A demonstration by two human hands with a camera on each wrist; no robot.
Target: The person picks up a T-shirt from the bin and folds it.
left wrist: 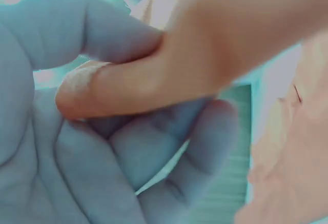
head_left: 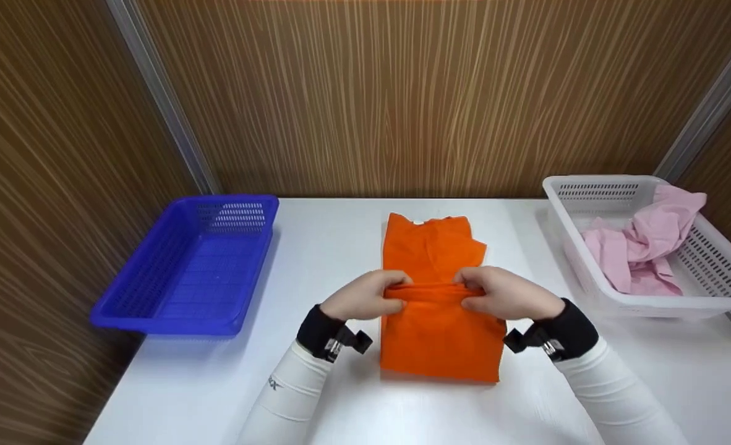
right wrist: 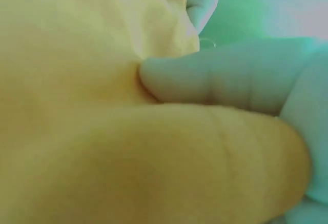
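Observation:
An orange shirt (head_left: 440, 340), folded narrow, lies on the white table with its neckline end away from me. Across its middle runs a raised fold, and both hands pinch it. My left hand (head_left: 371, 295) grips the fold's left end between thumb and fingers. At the right end my right hand (head_left: 503, 293) does the same. Seen from the left wrist, a bunched edge of the shirt (left wrist: 138, 83) passes between thumb and curled fingers. In the right wrist view the cloth (right wrist: 154, 152) fills much of the picture, the thumb pressed against it.
A blue plastic basket (head_left: 170, 324) stands on the left of the white table (head_left: 316, 247). On the right is a white basket (head_left: 656, 301) holding a crumpled pink garment (head_left: 650, 241), part of it draped over the far rim. Wood-patterned panels (head_left: 378, 99) enclose the table.

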